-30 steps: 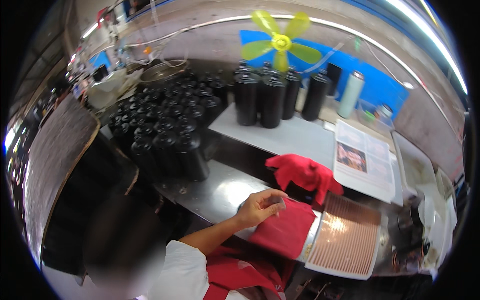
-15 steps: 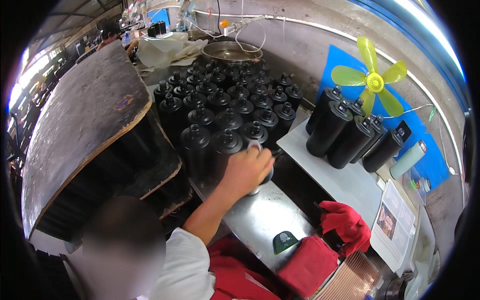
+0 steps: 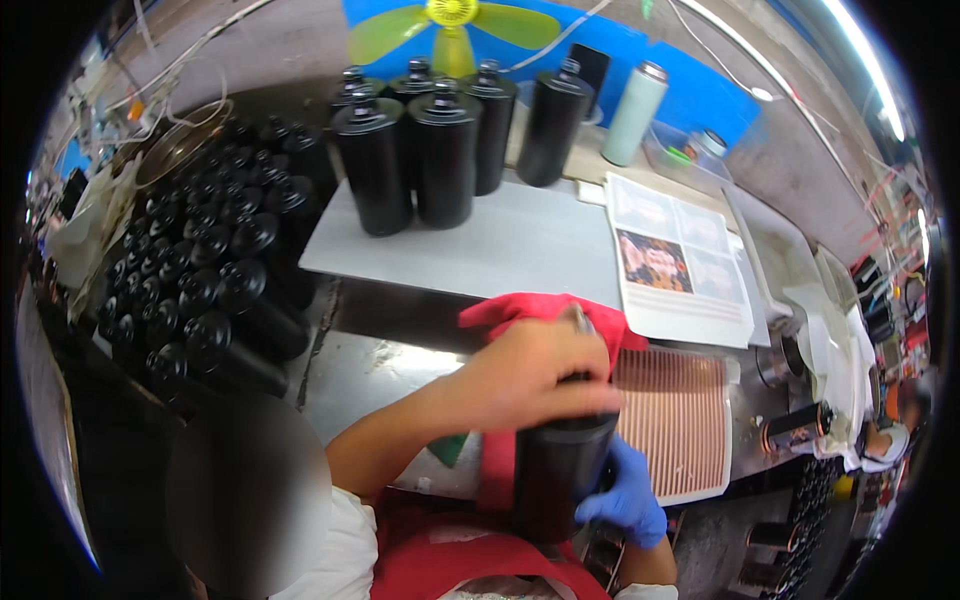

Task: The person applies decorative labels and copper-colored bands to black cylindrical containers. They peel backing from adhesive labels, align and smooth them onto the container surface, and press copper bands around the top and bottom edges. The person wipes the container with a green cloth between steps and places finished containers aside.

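Observation:
A black cylindrical bottle stands close in front of me, slightly tilted, with its top partly covered by fingers. My left hand, bare and a little blurred, is closed round its neck end; a shiny tip pokes up above the fingers. Lower down, my right hand in a blue glove grips the bottle's right side. Behind the bottle lies a crumpled red cloth. A red padded block is partly hidden behind the bottle, and a dark green piece lies beside it, under my left forearm.
Many black bottles crowd the left side. Several more stand on a grey board below a yellow-green fan. A printed sheet, a ribbed tray and a pale green flask are to the right.
The view has swung to the right. My left hand has come from beside the bottle cluster to the bottle near my body. My gloved right hand now shows, holding that bottle.

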`<move>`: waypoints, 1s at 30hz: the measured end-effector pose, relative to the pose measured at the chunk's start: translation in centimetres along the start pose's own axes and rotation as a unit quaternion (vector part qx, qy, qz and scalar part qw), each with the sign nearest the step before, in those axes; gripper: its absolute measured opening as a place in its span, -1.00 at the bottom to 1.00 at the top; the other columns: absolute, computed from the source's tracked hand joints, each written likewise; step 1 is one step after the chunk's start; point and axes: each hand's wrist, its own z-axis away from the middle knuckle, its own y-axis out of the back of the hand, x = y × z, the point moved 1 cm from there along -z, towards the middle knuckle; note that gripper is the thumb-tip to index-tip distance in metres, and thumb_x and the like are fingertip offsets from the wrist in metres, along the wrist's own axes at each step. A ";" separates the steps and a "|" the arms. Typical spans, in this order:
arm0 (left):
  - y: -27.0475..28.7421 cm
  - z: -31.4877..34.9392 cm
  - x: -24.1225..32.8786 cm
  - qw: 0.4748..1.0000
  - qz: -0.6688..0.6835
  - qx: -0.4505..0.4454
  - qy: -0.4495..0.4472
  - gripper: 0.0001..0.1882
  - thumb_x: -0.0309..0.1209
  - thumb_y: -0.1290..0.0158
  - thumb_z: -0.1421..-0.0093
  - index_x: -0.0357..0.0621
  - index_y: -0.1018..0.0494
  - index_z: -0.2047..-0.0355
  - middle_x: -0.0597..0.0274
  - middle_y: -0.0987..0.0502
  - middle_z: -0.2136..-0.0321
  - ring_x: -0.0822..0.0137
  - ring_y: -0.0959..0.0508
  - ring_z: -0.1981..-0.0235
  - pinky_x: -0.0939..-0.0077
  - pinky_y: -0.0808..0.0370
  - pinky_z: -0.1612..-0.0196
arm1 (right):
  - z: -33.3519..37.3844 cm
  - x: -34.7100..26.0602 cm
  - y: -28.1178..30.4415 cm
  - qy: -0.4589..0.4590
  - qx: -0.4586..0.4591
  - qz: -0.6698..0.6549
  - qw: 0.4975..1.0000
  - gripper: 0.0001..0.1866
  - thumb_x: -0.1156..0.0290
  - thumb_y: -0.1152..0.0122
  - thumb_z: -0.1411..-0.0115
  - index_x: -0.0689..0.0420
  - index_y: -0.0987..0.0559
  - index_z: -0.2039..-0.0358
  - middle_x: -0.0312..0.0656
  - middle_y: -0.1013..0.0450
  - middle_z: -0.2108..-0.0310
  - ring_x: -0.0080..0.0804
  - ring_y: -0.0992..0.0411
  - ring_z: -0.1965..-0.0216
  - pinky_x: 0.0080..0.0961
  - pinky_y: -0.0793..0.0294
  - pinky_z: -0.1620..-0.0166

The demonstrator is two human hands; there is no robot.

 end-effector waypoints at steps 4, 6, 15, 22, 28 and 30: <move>-3.4 0.7 -4.5 0.959 0.064 0.051 0.271 -0.54 -0.29 -0.08 -0.13 -0.26 -0.28 0.02 -0.13 -0.36 0.10 0.05 -0.41 0.11 0.35 -0.32 0.06 | -1.9 4.0 2.7 -0.098 0.076 -0.067 0.990 -0.22 0.35 -0.31 0.10 0.27 -0.24 -0.16 -0.26 -0.43 0.18 -0.63 -0.35 0.24 -0.63 -0.38 0.19; -6.1 6.0 -4.9 0.961 -0.016 0.065 0.268 -0.28 -0.23 -0.12 -0.10 -0.29 -0.02 -0.14 -0.22 -0.13 -0.09 -0.02 -0.17 -0.11 0.30 -0.12 -0.13 | -3.5 4.1 1.5 -0.067 0.068 -0.134 0.986 -0.34 0.44 -0.17 -0.01 0.32 -0.23 -0.15 -0.19 -0.37 0.05 -0.56 -0.32 0.11 -0.58 -0.34 0.06; -11.8 7.8 -3.9 0.950 0.041 0.171 0.256 -0.07 -0.17 -0.03 -0.14 -0.10 0.35 -0.30 -0.24 0.17 -0.26 -0.20 0.21 -0.29 0.18 0.21 -0.29 | -9.3 8.2 1.4 0.208 -0.018 0.147 0.967 -0.64 0.30 0.13 -0.22 0.25 -0.42 0.07 0.00 -0.37 0.00 -0.23 -0.41 0.05 -0.43 -0.35 -0.04; -10.8 8.0 -2.1 0.920 0.091 0.183 0.336 0.07 -0.04 -0.17 0.02 0.13 0.31 -0.31 -0.40 0.26 -0.24 -0.29 0.07 -0.25 0.01 0.01 -0.22 | -16.3 -9.9 -7.2 0.359 -0.266 0.082 0.891 -0.82 0.40 -0.08 -0.05 0.27 -0.47 0.51 0.10 -0.47 0.36 -0.06 -0.48 0.21 -0.33 -0.47 0.10; -9.1 7.9 -0.6 0.913 0.135 0.152 0.354 0.05 -0.18 -0.14 -0.03 0.24 0.41 -0.30 -0.29 0.40 -0.27 -0.24 0.16 -0.28 0.02 0.07 -0.25 | -18.7 -6.3 -4.0 0.031 -0.448 -0.081 0.890 -0.36 0.38 -0.15 -0.14 0.06 -0.17 -0.23 -0.11 -0.47 0.23 -0.16 -0.44 0.25 -0.52 -0.38 -0.01; -8.0 8.3 -0.9 0.911 0.140 0.148 0.359 0.04 -0.18 -0.13 -0.03 0.21 0.40 -0.30 -0.30 0.38 -0.26 -0.24 0.17 -0.28 0.04 0.08 -0.25 | -18.2 -7.7 -5.1 0.055 -0.403 -0.047 0.912 -0.47 0.41 -0.15 -0.13 0.13 -0.29 -0.13 -0.09 -0.47 0.28 -0.17 -0.44 0.29 -0.48 -0.41 0.05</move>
